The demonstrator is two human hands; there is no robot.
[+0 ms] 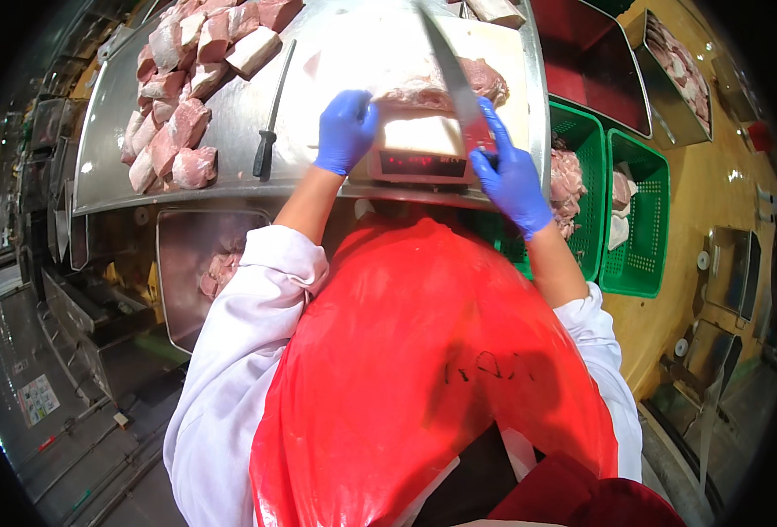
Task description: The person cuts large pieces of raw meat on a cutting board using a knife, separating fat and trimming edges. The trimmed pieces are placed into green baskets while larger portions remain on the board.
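My right hand (513, 183), in a blue glove, grips a long knife (451, 70) whose blade points away from me, over a large piece of raw meat (488, 81). The meat lies crosswise on a white cutting board (518, 105), partly washed out by glare. At its left end is my gloved left hand (344, 136), fingers curled. Whether they hold the meat's edge is hidden. Between my hands, at the near edge, sits a scale (420, 165) with a red lit display.
Left on the steel table (230, 167) are piled meat chunks (191, 123) and a sharpening steel (267, 145). Below stands a metal tub (177, 290) with meat. Green baskets (639, 255) holding meat, a red-lined bin (595, 70) and a meat-filled metal container (683, 105) stand right.
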